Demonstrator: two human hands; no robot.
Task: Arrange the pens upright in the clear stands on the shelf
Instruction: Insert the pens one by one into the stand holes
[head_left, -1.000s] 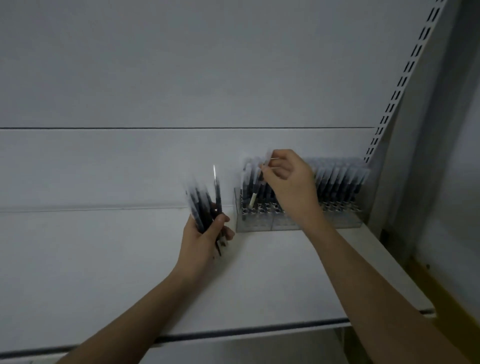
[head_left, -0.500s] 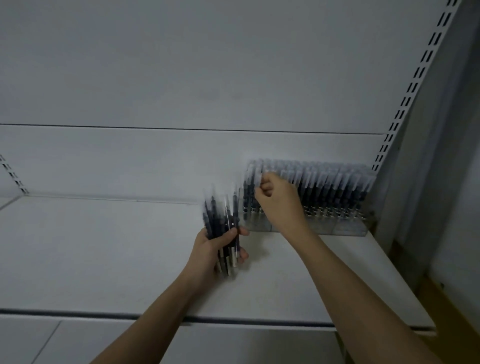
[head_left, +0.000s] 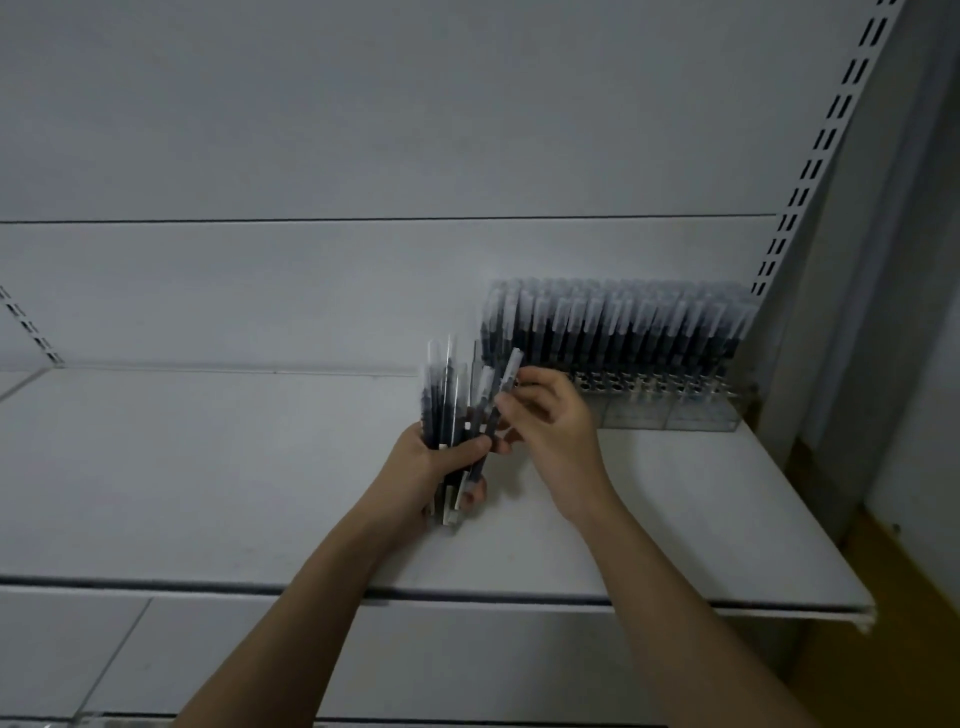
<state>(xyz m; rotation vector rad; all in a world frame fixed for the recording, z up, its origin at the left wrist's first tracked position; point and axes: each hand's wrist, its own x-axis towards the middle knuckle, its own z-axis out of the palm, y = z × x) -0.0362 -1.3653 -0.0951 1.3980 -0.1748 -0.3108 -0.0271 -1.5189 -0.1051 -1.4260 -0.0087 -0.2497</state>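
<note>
My left hand (head_left: 434, 467) grips a bundle of dark pens with clear caps (head_left: 441, 400), held upright above the white shelf (head_left: 208, 467). Just to its right, my right hand (head_left: 550, 426) pinches a single pen (head_left: 500, 395) at the right edge of that bundle; the pen leans up and to the right. The clear stands (head_left: 675, 410) sit at the shelf's back right corner, and several rows of upright pens (head_left: 613, 327) fill them. Both hands are in front of and left of the stands.
A slotted shelf upright (head_left: 826, 130) rises at the right behind the stands. The shelf's front edge (head_left: 467, 597) runs across the lower part of the view, with a lower white surface (head_left: 104, 649) beneath. A yellowish floor (head_left: 909, 597) shows at the lower right.
My right hand left the stands, moved down and left to the bundle, and now pinches one pen there. My left hand and its bundle stay at about the same spot.
</note>
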